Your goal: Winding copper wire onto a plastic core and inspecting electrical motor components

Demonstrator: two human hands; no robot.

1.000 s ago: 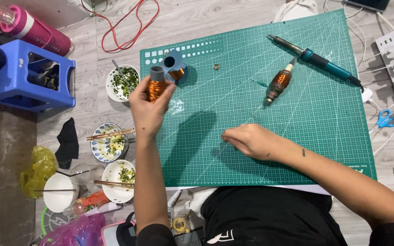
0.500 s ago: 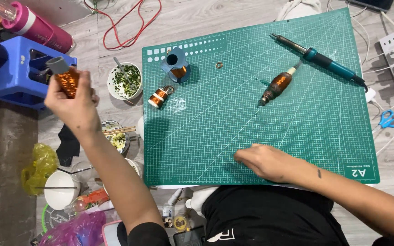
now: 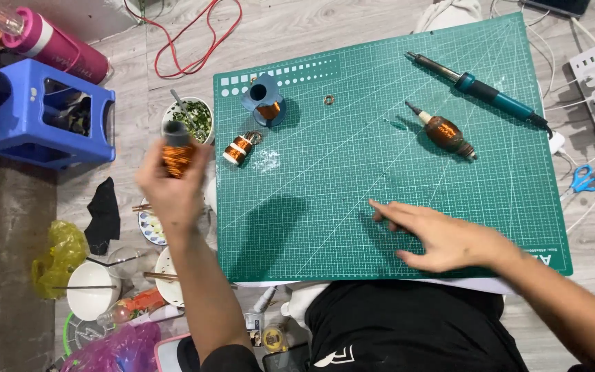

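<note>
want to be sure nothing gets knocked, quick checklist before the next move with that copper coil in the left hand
1. Grip on the copper wire coil: left hand is closed around it, raised beside the mat: ok, though blurred.
2. Right hand free: flat on the green cutting mat, holding nothing: ok.
3. Small copper coil and blue spool lying close to the left hand: not ok.
4. Bowl of greens right behind the coil: not ok.
5. Soldering iron hot or cold: cannot tell.
6. Iron far from both hands: ok.
</note>
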